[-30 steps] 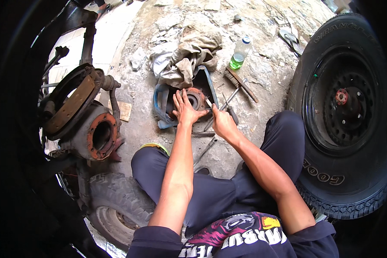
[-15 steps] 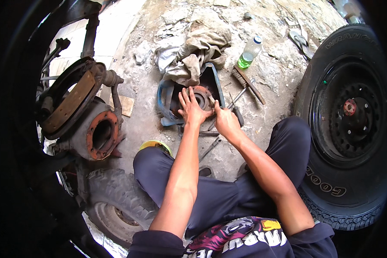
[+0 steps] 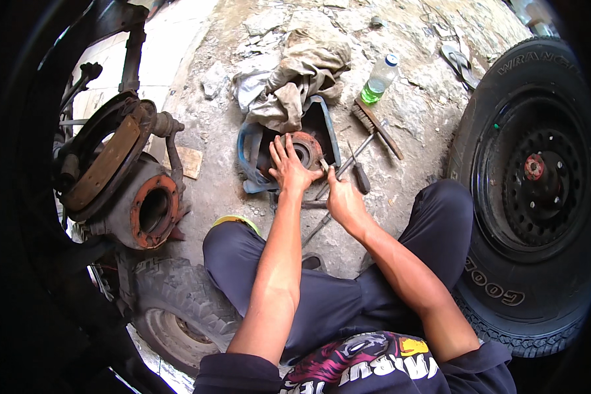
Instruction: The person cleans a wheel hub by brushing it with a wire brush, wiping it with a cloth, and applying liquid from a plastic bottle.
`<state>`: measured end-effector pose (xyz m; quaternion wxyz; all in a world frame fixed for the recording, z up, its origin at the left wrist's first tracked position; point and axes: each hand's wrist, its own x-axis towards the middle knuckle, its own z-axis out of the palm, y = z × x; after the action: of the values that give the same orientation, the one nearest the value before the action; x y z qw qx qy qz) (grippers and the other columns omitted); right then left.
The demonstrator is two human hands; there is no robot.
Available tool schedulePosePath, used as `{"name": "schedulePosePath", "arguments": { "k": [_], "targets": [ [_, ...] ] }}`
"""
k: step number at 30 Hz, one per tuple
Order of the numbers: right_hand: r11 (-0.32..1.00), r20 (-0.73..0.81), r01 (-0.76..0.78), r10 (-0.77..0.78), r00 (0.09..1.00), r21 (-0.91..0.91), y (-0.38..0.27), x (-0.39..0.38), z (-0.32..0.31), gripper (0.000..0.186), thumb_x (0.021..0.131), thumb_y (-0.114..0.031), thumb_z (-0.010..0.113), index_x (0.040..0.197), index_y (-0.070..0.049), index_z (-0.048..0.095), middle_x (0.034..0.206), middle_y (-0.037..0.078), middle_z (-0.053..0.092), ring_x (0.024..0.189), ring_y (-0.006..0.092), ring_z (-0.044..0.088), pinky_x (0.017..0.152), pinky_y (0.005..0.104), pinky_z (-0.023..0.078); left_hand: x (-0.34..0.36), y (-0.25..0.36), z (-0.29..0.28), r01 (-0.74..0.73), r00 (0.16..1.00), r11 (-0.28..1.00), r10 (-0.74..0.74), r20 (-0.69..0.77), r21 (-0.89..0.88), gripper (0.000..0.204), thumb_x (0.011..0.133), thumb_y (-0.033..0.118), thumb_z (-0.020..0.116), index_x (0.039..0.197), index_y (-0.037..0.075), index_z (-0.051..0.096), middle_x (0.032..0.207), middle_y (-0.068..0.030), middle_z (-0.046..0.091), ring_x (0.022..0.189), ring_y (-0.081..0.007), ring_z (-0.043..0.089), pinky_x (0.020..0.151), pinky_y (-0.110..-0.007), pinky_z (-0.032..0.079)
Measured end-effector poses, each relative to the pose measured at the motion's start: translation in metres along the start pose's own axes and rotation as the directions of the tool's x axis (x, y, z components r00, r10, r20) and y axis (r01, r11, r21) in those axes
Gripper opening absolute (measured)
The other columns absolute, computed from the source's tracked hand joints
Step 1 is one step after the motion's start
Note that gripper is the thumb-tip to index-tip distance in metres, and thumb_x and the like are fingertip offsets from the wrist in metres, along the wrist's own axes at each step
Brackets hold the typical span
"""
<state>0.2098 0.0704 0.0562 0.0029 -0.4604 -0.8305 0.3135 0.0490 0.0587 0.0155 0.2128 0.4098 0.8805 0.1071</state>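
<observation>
Left fingers [image 3: 282, 151] spread against a red-rimmed metal part [image 3: 312, 147]; right fingers [image 3: 333, 175] gripping a slim tool [image 3: 325, 165].

A dark, short-sleeved cloth T-shirt [image 3: 450, 375] is worn, printed with magenta, grey and yellow artwork [image 3: 364, 347] and bold white lettering [image 3: 366, 372]. Loose, dark navy cloth trousers [image 3: 433, 220] are worn below. The left hand [image 3: 292, 173] and right hand [image 3: 345, 202] are left bare. Dark footwear [image 3: 310, 262] is perhaps glimpsed.

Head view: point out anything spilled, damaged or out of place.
The blue container around the orange-rimmed part looks cut open, an odd makeshift basin, and crumpled cloth overlaps its far edge. No spill shows: the green liquid sits inside its capped bottle.
</observation>
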Motion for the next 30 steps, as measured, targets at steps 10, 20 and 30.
{"name": "schedulePosePath", "arguments": {
  "k": [10,20,30],
  "targets": [
    [0.999,-0.026,0.041,-0.040,0.999,0.024,-0.003,0.012,-0.004,0.060,0.084,-0.001,0.050,0.143,0.011,0.043,0.086,0.031,0.067,0.074,0.0463,0.069,0.069,0.0527,0.057,-0.001,0.004,-0.001,0.010,1.000,0.999,-0.011,-0.016,-0.030,0.134,0.056,0.057,0.091,0.159,0.016,0.015,0.166,-0.0159,0.013,0.154,-0.0355,0.008,0.106,-0.076,0.029],
    [0.997,-0.003,0.042,-0.042,0.999,0.058,-0.005,0.032,-0.020,0.060,0.081,0.001,0.053,0.139,0.015,0.045,0.080,0.031,0.067,0.072,0.0454,0.070,0.065,0.0519,0.057,-0.001,0.007,0.000,0.012,0.998,0.999,-0.014,-0.056,-0.049,0.134,0.055,0.058,0.091,0.159,0.015,0.017,0.165,-0.0159,0.015,0.154,-0.0353,0.008,0.109,-0.075,0.026],
    [0.995,-0.038,0.059,-0.056,0.998,0.076,-0.002,0.037,-0.009,0.053,0.085,0.000,0.050,0.135,0.017,0.048,0.078,0.032,0.067,0.073,0.0462,0.070,0.064,0.0528,0.057,0.000,0.009,0.004,0.004,0.997,0.999,-0.009,-0.080,-0.053,0.136,0.055,0.057,0.092,0.159,0.015,0.016,0.165,-0.0160,0.014,0.154,-0.0361,0.009,0.107,-0.075,0.027]
  ]
}}
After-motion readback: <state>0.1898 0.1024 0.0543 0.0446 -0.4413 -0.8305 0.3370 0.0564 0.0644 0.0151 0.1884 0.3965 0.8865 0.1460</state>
